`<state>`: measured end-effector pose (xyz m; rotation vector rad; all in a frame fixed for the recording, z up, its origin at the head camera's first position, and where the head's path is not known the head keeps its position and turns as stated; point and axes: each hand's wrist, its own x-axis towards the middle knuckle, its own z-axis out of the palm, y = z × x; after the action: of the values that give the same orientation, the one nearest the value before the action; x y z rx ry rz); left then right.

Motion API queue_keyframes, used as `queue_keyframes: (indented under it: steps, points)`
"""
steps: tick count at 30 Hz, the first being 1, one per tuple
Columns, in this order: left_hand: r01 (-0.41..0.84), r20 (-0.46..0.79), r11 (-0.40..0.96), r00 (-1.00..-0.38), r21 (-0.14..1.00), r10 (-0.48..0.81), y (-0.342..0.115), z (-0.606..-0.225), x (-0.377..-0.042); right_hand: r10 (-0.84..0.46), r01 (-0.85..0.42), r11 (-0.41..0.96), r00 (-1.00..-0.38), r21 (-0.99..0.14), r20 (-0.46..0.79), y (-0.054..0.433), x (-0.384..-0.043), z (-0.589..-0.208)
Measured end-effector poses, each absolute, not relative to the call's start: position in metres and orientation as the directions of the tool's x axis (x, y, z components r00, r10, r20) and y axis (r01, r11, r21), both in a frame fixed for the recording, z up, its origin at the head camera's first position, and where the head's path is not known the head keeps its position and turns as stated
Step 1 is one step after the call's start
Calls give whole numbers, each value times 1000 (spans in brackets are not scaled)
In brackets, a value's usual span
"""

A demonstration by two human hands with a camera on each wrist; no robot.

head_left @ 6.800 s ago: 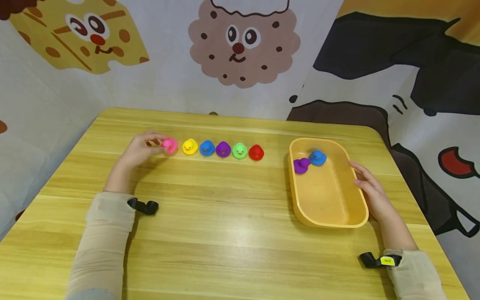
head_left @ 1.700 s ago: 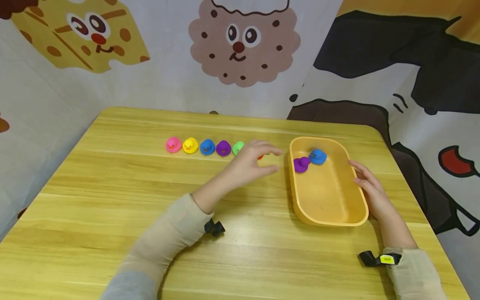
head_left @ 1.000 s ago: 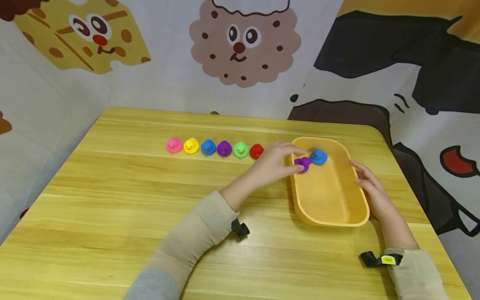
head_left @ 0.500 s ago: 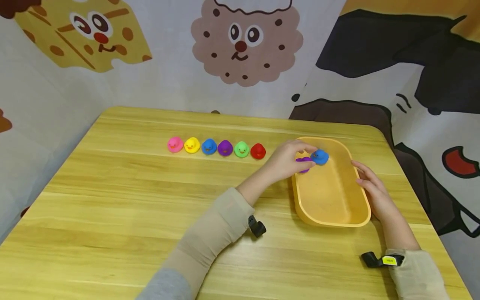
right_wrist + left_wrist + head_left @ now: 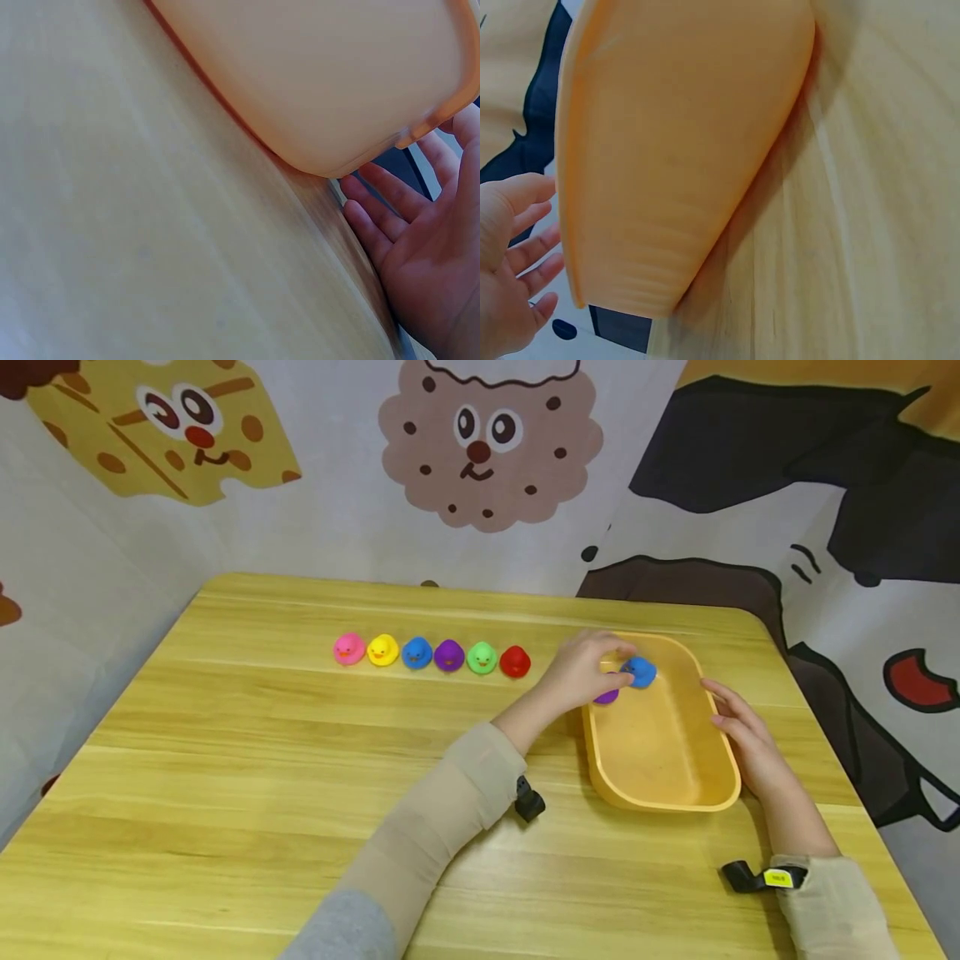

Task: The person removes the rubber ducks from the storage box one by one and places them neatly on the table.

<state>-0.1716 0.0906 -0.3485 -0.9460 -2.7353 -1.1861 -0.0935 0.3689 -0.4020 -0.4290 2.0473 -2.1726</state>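
Note:
My left hand (image 5: 581, 668) reaches over the left rim of an orange plastic basin (image 5: 663, 752). Its thumb and forefinger are spread apart beside a blue rubber duck (image 5: 641, 672) in the basin. Part of a purple rubber duck (image 5: 607, 697) shows below the thumb; the rest is hidden by the hand. The left wrist view shows relaxed, slightly bent fingers (image 5: 534, 250) beyond the basin's rim. At the basin's right side my right hand (image 5: 750, 743) rests against the rim. Its fingers (image 5: 390, 191) are fairly straight along the outer wall in the right wrist view.
A row of rubber ducks stands left of the basin: pink (image 5: 349, 649), yellow (image 5: 382, 651), blue (image 5: 417, 653), purple (image 5: 449, 656), green (image 5: 482, 658) and red (image 5: 515, 662). The wooden table (image 5: 300, 810) meets a cartoon-printed cloth (image 5: 330, 543) at the back.
My left hand has left the pink duck at the row's left end, crossed to the right and come over the basin beside the blue duck. The right hand stays at the basin.

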Motion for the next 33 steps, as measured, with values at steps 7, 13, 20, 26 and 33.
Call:
queue_keyframes:
  steps: [7, 13, 20, 26, 33]
  points:
    - [561, 225, 617, -813, 552, 538, 99, -350, -180, -285, -92, -80, -952, -993, 111, 369, -94, -402]
    - [556, 216, 661, -822, 504, 526, 105, -351, -185, -281, -91, -69, -954, -993, 107, 369, -95, -402]
    - [538, 180, 715, -837, 446, 517, 111, -352, -191, -286, -96, -78, -951, -992, 114, 370, -95, -402]
    - [522, 145, 741, -846, 423, 513, 115, -356, -196, -284, -95, -73, -952, -993, 112, 369, -94, -402]
    - [522, 116, 768, -847, 370, 520, 118, -356, -200, -275, -99, -67, -955, -993, 114, 369, -95, -402]
